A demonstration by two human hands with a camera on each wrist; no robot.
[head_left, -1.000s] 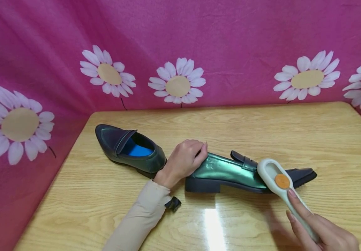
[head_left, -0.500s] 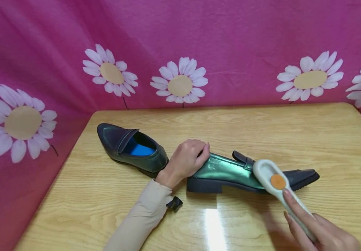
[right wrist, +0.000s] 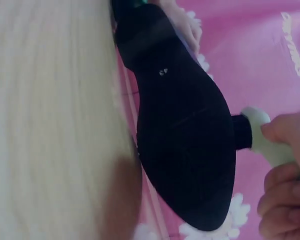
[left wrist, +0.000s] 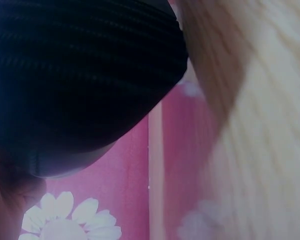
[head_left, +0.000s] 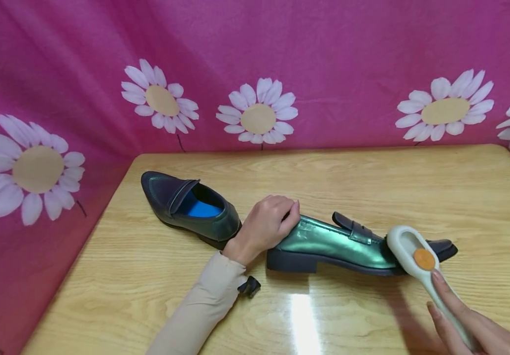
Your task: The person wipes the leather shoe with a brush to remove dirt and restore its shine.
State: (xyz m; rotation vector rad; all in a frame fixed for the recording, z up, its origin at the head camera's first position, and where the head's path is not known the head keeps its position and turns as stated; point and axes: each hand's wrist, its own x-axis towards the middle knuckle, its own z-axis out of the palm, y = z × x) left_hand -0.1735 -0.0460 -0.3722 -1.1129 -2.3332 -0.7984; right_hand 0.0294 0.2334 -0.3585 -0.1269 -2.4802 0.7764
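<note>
Loafer (head_left: 325,244) is stretching from left hand (head_left: 263,224), gripping its heel end, toward right hand (head_left: 492,325), gripping a brush (head_left: 407,244) against its forepart. Risk: uneven pressing could be levering it round, loosening that one-ended hold.

This looks like a tabletop work spot screened with fabric; whether it stands in a home, a studio or a workshop cannot be told. Under the left hand's (head_left: 261,227) grip lies a wood-grain table (head_left: 370,182) with rounded far corners, its glossy top reflecting a bright patch of light (head_left: 305,320) on the near side of that grip. Beyond it, and well off to its left, hangs a creased magenta sheet (head_left: 325,49) printed with large white daisies (head_left: 258,118); past the right hand's (head_left: 496,331) grip, the right wrist view shows pale lettering (right wrist: 293,47) on the sheet.
</note>
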